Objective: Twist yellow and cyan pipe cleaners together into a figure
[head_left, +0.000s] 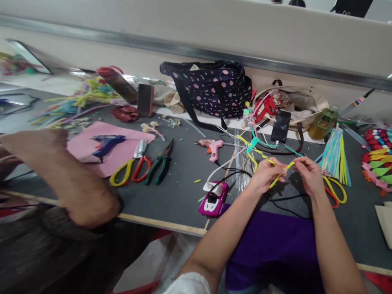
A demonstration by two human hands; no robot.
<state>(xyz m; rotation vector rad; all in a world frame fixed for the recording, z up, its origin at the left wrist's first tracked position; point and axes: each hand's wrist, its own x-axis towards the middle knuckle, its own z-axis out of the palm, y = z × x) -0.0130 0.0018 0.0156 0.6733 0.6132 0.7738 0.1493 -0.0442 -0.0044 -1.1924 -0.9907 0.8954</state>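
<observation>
My left hand pinches a twisted yellow pipe cleaner. Opposite it, the fingertips of my right hand are closed on the strand's other end. More twisted yellow lengths run up and left from my left hand to a teal wrapped piece. Silver wire-like strips lie flat left of my hands. Close by on the left is a pink hot glue gun. Scissors with yellow and orange handles are partly hidden behind my right wrist. A purple cloth spreads below my forearms.
A magenta power strip with plugs and cables stands at my left. Behind are a dotted bag, a phone and a bottle of yellow liquid. On the left, a co-worker's arm reaches near pliers and a blue glue gun.
</observation>
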